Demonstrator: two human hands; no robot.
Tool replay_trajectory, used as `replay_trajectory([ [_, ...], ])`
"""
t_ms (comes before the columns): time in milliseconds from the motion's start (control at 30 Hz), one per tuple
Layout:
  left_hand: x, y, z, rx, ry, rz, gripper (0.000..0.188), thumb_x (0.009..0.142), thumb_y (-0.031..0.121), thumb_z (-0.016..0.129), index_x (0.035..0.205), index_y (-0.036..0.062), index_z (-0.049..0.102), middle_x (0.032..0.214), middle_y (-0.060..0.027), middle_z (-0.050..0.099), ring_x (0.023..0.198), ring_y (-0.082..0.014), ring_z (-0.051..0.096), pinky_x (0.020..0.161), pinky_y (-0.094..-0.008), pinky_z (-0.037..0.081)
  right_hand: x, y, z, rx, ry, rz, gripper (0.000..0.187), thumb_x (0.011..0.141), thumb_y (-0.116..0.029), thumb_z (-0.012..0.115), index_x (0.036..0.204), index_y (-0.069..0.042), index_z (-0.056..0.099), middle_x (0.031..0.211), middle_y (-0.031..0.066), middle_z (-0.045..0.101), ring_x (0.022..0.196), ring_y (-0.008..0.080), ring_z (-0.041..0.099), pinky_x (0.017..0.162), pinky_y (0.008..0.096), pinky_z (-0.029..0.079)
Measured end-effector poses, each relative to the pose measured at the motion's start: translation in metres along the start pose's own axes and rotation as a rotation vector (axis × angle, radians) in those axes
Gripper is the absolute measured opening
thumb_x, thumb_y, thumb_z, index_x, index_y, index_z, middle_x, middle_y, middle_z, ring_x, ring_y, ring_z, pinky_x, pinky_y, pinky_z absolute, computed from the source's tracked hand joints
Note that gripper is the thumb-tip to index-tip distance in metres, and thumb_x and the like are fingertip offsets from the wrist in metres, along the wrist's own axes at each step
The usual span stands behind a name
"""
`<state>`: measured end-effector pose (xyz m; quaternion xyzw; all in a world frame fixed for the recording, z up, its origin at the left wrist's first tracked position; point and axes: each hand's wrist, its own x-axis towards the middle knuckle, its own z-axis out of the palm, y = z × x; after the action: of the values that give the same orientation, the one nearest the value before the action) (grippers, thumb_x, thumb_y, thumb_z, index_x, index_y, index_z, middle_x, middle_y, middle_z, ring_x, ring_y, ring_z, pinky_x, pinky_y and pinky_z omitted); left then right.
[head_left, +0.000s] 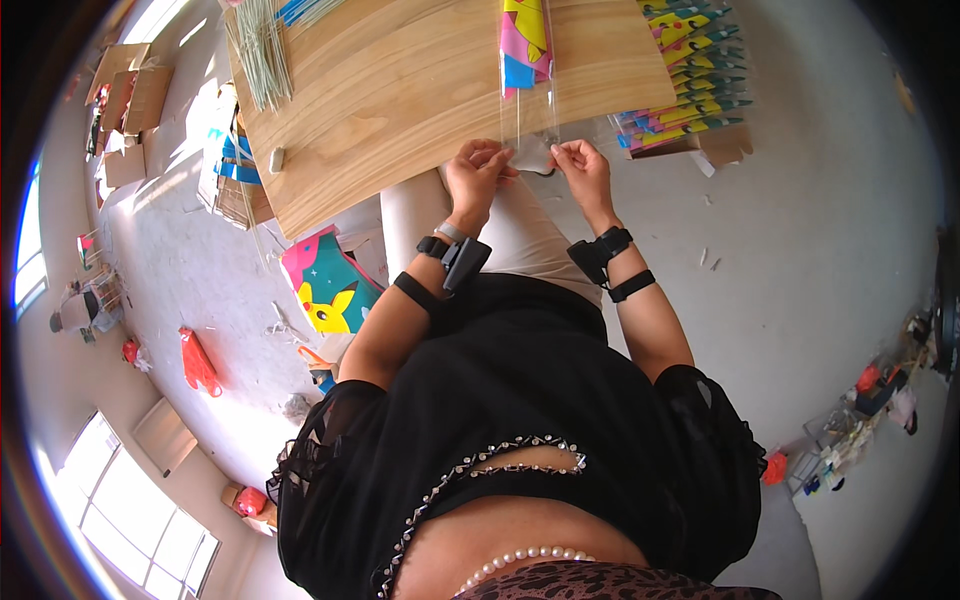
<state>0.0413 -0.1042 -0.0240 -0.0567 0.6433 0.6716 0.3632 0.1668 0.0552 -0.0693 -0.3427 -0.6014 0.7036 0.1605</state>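
Note:
A long clear plastic sleeve (pixel 530 118) lies over the table's near edge, its lower end toward me. Inside its far part is a folded yellow, pink and blue printed sheet (pixel 525 50), perhaps a folded kite. My left hand (pixel 478 180) pinches the sleeve's near end at its left corner, fingers closed. At the right corner my right hand (pixel 583 178) pinches the same end between thumb and fingers. The near end spreads between the two hands, above my lap.
The wooden table (pixel 400 90) bears bundles of thin pale rods (pixel 258 60), blue rods (pixel 305 10) and a small whitish block (pixel 277 159). Several packed colourful pieces (pixel 695 80) are stacked by the right edge over a cardboard box (pixel 715 146). A printed bag (pixel 330 285) stands beside my left leg.

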Motion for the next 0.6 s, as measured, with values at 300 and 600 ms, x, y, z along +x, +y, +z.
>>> replay_trajectory([
  [300, 0.0079, -0.0035, -0.0025, 0.013, 0.017, -0.06, 0.02, 0.099, 0.016, 0.08, 0.108, -0.0009, 0.073, 0.092, -0.0068, 0.078, 0.068, -0.0122, 0.073, 0.059, -0.0224, 0.055, 0.0004, -0.0021, 0.0016, -0.008, -0.005, 0.0, 0.017, 0.103, -0.016, 0.075, 0.099, -0.001, 0.068, 0.093, 0.0045, 0.076, 0.083, 0.0114, 0.073, 0.078, 0.0258, 0.058],
  [600, 0.0084, -0.0027, 0.0038, 0.027, 0.054, -0.061, 0.019, 0.098, 0.015, 0.081, 0.105, -0.001, 0.073, 0.091, -0.0067, 0.079, 0.065, -0.0107, 0.071, 0.057, -0.0219, 0.053, 0.0018, -0.0002, 0.0024, 0.002, 0.02, -0.006, 0.02, 0.103, -0.018, 0.076, 0.099, 0.0, 0.067, 0.092, 0.0047, 0.076, 0.08, 0.0115, 0.072, 0.076, 0.0258, 0.058],
])
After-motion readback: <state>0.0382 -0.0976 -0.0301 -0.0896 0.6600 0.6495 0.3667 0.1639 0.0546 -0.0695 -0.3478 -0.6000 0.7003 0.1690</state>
